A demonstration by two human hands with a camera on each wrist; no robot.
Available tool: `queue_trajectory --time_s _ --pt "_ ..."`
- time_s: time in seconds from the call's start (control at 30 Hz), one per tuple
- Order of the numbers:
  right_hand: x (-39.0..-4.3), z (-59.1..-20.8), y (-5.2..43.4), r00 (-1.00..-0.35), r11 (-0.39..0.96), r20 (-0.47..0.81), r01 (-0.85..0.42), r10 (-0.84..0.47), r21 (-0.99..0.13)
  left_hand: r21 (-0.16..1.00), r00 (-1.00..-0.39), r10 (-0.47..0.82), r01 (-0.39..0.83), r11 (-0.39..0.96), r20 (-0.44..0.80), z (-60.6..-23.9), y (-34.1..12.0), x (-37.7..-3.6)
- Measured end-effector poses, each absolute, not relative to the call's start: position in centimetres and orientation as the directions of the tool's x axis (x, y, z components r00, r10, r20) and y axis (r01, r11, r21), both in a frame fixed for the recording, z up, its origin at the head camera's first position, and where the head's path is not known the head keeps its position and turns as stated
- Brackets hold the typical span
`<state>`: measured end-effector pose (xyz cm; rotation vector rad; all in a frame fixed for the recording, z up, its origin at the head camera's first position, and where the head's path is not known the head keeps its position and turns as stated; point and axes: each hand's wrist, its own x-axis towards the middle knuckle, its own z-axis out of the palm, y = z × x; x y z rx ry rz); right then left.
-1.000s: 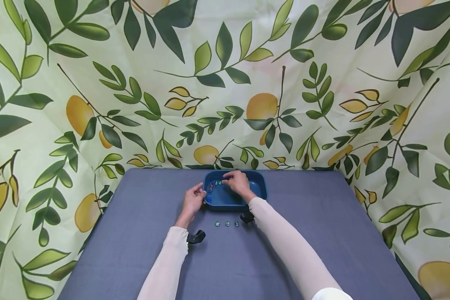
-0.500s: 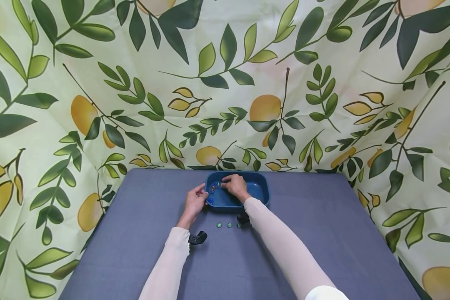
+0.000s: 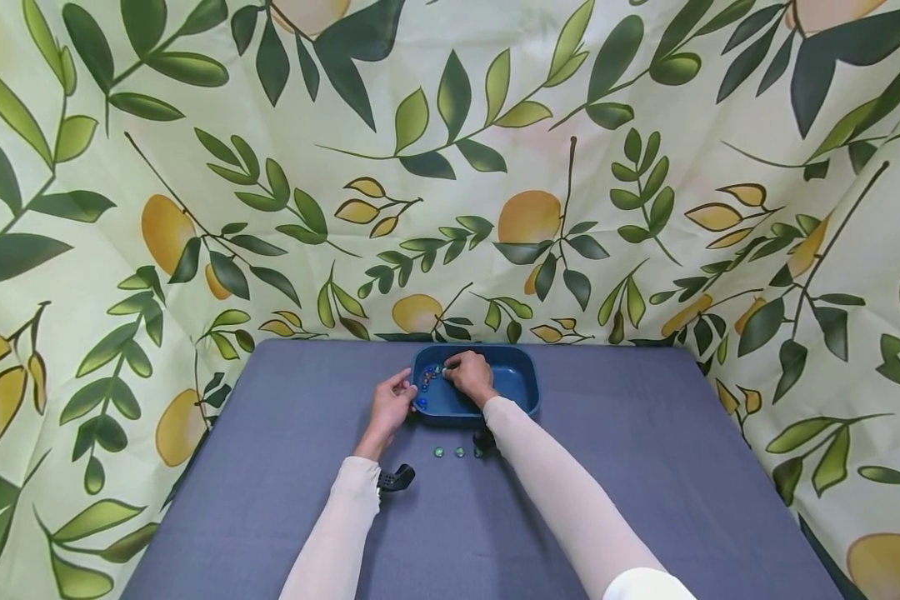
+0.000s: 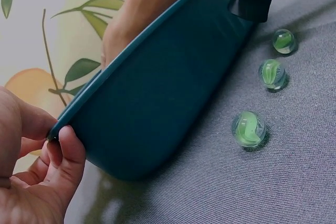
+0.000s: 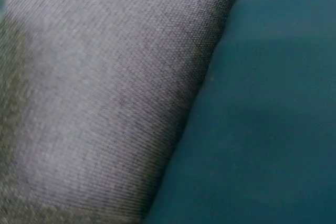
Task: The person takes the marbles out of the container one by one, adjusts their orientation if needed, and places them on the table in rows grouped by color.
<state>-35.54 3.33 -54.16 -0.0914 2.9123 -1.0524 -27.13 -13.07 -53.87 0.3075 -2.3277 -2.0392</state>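
A blue plastic tray with raised walls stands at the back of the table. My left hand pinches its left rim between thumb and fingers, as the left wrist view shows up close. Inside the tray, my right hand reaches down with bent fingers beside a green marble; whether the fingertips pinch one is too small to tell. Several small marbles lie along the tray's left side, among them a blue marble. The right wrist view shows only the tray's outer wall and cloth, not the hand.
Three clear marbles with green swirls, one being the nearest marble, lie in a row on the grey tablecloth before the tray. A black wrist mount sits on the left forearm. Behind hangs a leaf-and-fruit curtain.
The head view has shifted slightly. My right hand stays in the tray near the marbles, its forearm a little further left. My left hand keeps its grip on the rim.
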Motion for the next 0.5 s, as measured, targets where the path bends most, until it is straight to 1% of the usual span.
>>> queue_trajectory --time_s 0.3,0.5 --pt "-35.67 -54.38 3.45 -0.994 0.780 0.025 -0.097 -0.103 -0.618 0.988 -0.981 -0.176 -0.105 0.109 -0.085 -53.68 -12.97 -27.15" --pt "-35.37 -53.61 3.68 -0.994 0.773 0.059 -0.111 -0.095 -0.624 0.988 -0.980 -0.179 -0.104 0.114 -0.082 -53.50 -12.87 -26.96"
